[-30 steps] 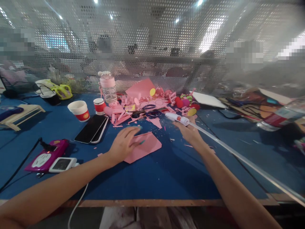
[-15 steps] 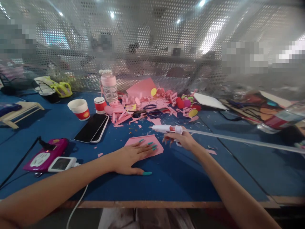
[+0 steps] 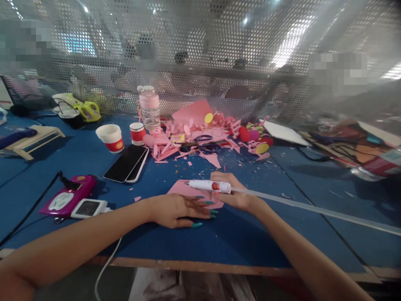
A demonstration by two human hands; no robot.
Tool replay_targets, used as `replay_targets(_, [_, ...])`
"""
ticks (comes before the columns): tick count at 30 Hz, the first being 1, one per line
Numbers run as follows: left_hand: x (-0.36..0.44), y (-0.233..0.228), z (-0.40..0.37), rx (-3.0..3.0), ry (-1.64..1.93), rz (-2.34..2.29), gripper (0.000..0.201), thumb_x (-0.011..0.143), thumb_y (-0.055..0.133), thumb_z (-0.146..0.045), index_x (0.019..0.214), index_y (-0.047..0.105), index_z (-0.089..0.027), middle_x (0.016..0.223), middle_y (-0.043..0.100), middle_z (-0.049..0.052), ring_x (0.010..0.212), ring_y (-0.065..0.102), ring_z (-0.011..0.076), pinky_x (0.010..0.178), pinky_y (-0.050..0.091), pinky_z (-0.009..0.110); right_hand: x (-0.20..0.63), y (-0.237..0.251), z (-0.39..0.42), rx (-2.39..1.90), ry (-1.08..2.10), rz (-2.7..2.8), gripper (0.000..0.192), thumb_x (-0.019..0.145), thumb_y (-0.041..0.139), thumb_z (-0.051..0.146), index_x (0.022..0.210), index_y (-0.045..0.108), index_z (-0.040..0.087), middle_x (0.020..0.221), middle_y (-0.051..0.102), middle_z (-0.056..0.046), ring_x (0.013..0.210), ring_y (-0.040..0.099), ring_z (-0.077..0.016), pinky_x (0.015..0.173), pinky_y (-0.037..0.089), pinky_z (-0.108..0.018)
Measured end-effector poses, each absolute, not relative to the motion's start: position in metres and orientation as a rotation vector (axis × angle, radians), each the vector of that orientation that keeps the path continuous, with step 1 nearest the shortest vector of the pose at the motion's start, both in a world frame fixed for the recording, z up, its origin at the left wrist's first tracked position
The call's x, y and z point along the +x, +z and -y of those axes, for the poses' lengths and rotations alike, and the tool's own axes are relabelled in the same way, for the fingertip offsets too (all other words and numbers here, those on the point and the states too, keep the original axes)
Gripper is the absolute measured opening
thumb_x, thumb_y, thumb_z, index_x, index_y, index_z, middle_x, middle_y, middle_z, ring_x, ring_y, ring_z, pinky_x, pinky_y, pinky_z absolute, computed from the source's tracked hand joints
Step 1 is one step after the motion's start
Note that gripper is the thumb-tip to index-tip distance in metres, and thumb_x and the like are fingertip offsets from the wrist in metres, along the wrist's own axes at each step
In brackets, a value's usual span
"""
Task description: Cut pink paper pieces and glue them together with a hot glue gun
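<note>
My left hand (image 3: 177,211) lies over the lower part of a pink sheet (image 3: 180,187), fingers stretched out towards the right and the thumb along the blue tabletop. A white glue gun (image 3: 203,186) is in my right hand (image 3: 241,196), whose fingers wrap its handle, mostly out of sight. The gun's nozzle points left, over the top edge of the sheet; whether it touches the paper I cannot tell. Out of the gun's back end runs a long translucent glue stick (image 3: 294,203), off to the right.
Pink scraps (image 3: 163,144) pile up behind the sheet, with scissors (image 3: 208,147) among them. Left of the pile are a phone (image 3: 127,162), paper cups (image 3: 110,136) and a bottle (image 3: 150,110). A purple power strip (image 3: 67,196) with a white charger (image 3: 89,207) lies near my left forearm.
My right hand has brought the glue gun left and nearer, from beside the pink sheet to over its top edge. My left hand has slid slightly lower on the sheet. The view has shifted a little.
</note>
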State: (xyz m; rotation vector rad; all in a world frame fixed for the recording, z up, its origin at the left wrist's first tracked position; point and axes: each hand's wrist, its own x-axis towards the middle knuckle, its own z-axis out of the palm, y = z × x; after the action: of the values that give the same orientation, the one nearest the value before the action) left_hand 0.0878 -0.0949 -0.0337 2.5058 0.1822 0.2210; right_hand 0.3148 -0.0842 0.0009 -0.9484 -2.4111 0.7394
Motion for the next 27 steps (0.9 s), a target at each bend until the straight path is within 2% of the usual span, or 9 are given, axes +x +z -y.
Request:
replay_targets(4, [0.087, -0.032, 0.093, 2.444, 0.186, -0.194, 0.047, 0.091, 0.042, -0.025, 0.138, 0.041, -0.026, 0.138, 0.046, -0.002, 0.131, 0.039, 0.0142, 0.115, 0.020, 0.031, 0.309, -0.007, 0.075, -0.989, 0.729, 2.459, 0.021, 0.067, 0.048, 0.031, 0.054, 0.034, 0.022, 0.056, 0.041, 0.001, 0.056, 0.038, -0.0131, 0.054, 0.029, -0.028])
replay_targets(9, [0.088, -0.032, 0.092, 2.388, 0.182, -0.200, 0.046, 0.091, 0.042, -0.024, 0.137, 0.043, -0.024, 0.137, 0.048, -0.002, 0.130, 0.040, 0.0148, 0.115, 0.020, 0.031, 0.305, -0.010, 0.065, -1.032, 0.746, 2.475, 0.022, 0.066, 0.049, 0.032, 0.055, 0.033, 0.022, 0.056, 0.041, 0.001, 0.054, 0.039, -0.0129, 0.054, 0.029, -0.028])
replay_targets(14, [0.089, -0.036, 0.088, 2.369, 0.222, -0.121, 0.043, 0.091, 0.044, -0.021, 0.132, 0.049, -0.011, 0.133, 0.053, 0.007, 0.126, 0.046, 0.0165, 0.114, 0.021, 0.028, 0.302, -0.010, 0.059, -1.031, 0.688, 2.515, 0.024, 0.066, 0.052, 0.032, 0.055, 0.033, 0.022, 0.057, 0.041, 0.001, 0.054, 0.039, -0.0132, 0.052, 0.027, -0.027])
replay_targets(20, [0.088, -0.038, 0.088, 2.381, 0.252, -0.090, 0.042, 0.092, 0.042, -0.022, 0.131, 0.049, -0.009, 0.133, 0.053, 0.010, 0.125, 0.047, 0.0186, 0.114, 0.022, 0.030, 0.299, -0.012, 0.059, -1.093, 0.669, 2.547, 0.020, 0.066, 0.051, 0.026, 0.055, 0.035, 0.021, 0.058, 0.042, 0.000, 0.055, 0.039, -0.0133, 0.054, 0.029, -0.027])
replay_targets(24, [0.088, -0.038, 0.088, 2.380, 0.233, -0.107, 0.043, 0.091, 0.044, -0.021, 0.132, 0.048, -0.013, 0.133, 0.053, 0.008, 0.126, 0.046, 0.0177, 0.114, 0.021, 0.029, 0.298, -0.012, 0.059, -1.142, 0.648, 2.573, 0.019, 0.064, 0.051, 0.023, 0.056, 0.034, 0.021, 0.059, 0.043, 0.001, 0.056, 0.041, -0.0130, 0.056, 0.030, -0.027])
replay_targets(27, [0.088, -0.039, 0.088, 2.377, 0.241, -0.097, 0.042, 0.091, 0.043, -0.021, 0.132, 0.049, -0.010, 0.133, 0.053, 0.009, 0.126, 0.046, 0.0176, 0.114, 0.020, 0.028, 0.297, -0.010, 0.060, -1.159, 0.608, 2.592, 0.020, 0.063, 0.051, 0.022, 0.055, 0.032, 0.021, 0.058, 0.041, 0.002, 0.056, 0.040, -0.0129, 0.055, 0.030, -0.027])
